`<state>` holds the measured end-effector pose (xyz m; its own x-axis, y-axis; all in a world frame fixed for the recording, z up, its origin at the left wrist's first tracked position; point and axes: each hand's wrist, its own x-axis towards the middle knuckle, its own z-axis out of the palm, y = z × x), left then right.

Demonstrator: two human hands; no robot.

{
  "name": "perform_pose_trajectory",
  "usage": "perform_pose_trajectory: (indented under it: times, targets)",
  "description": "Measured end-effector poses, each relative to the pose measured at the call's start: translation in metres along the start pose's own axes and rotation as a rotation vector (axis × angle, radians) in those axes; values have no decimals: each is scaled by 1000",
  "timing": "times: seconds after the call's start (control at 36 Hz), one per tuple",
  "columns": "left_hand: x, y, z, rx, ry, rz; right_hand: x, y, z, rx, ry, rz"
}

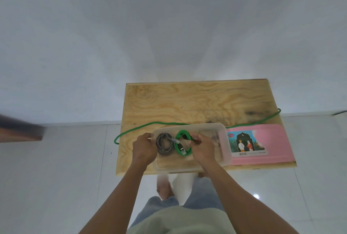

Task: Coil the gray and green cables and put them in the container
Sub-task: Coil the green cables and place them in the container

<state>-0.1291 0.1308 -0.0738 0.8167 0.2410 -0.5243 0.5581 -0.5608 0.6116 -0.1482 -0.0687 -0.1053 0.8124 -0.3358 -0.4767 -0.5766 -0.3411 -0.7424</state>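
A clear plastic container (224, 136) stands on the wooden table (197, 102). Inside it lie a coiled gray cable (163, 144) on the left and a coiled green cable (181, 144) beside it. My left hand (143, 148) grips the container's left rim. My right hand (203, 148) is inside the container and pinches the right side of the green coil. A second, long green cable (150, 125) lies uncoiled across the table behind the container, looping off the left edge and running to the right edge.
A pink lid (272, 140) with a picture label lies flat to the right of the container. The table sits against a white wall on a white tiled floor. A dark blurred object (20, 130) shows at the left edge.
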Motion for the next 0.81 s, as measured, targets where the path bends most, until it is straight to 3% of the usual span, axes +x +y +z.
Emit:
perform_pose_trajectory:
  times: [0.42, 0.64, 0.81]
  targets:
    - [3, 1, -11, 33, -77, 10, -15, -26, -13, 20, 98, -28]
    - [14, 11, -32, 42, 103, 88, -18, -80, -25, -108, 66, -238]
    - [43, 15, -44, 130, 81, 132, 13, -114, -15, -308, -25, -387]
